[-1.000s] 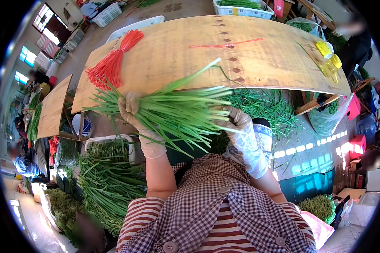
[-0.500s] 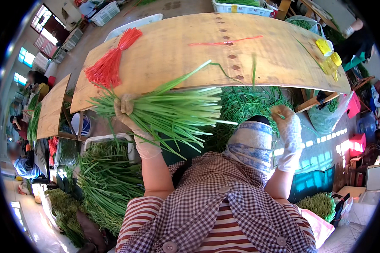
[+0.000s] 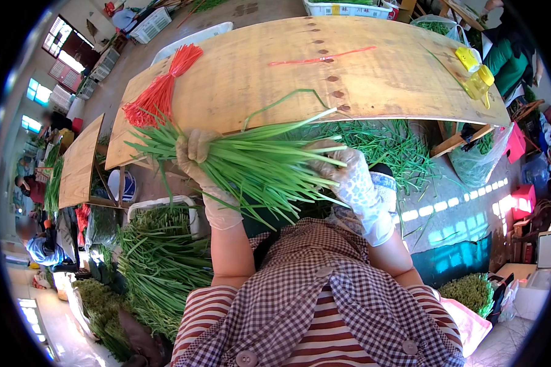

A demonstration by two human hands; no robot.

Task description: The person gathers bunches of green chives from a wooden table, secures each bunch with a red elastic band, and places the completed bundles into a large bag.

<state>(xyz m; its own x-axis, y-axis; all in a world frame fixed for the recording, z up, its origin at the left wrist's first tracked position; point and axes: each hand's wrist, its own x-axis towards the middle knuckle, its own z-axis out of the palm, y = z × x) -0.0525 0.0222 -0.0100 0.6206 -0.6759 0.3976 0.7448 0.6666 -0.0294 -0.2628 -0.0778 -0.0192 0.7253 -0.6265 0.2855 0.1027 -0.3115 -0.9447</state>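
Observation:
Gloved, my left hand (image 3: 196, 154) is closed round a bunch of garlic chives (image 3: 257, 162) near its leafy end. The long green stalks fan out to the right, held just off the near edge of the wooden table. My right hand (image 3: 352, 177), in a pale patterned glove, is at the paler stalk ends with its fingers curled on them; some fingertips are hidden among the stalks. On the table, a tied bundle of red strips (image 3: 159, 88) lies at the left and one loose red strip (image 3: 321, 56) lies farther back.
The wooden table (image 3: 245, 67) stands before me, with a yellow-capped bottle (image 3: 477, 82) at its right. A heap of green stalks (image 3: 373, 144) lies beneath its near edge. A white crate (image 3: 193, 214) and piled chives (image 3: 159, 263) are at my left. Other people work farther off.
My right hand has come left from beside the bunch to the stalk ends. The left hand has shifted slightly to the right with the bunch.

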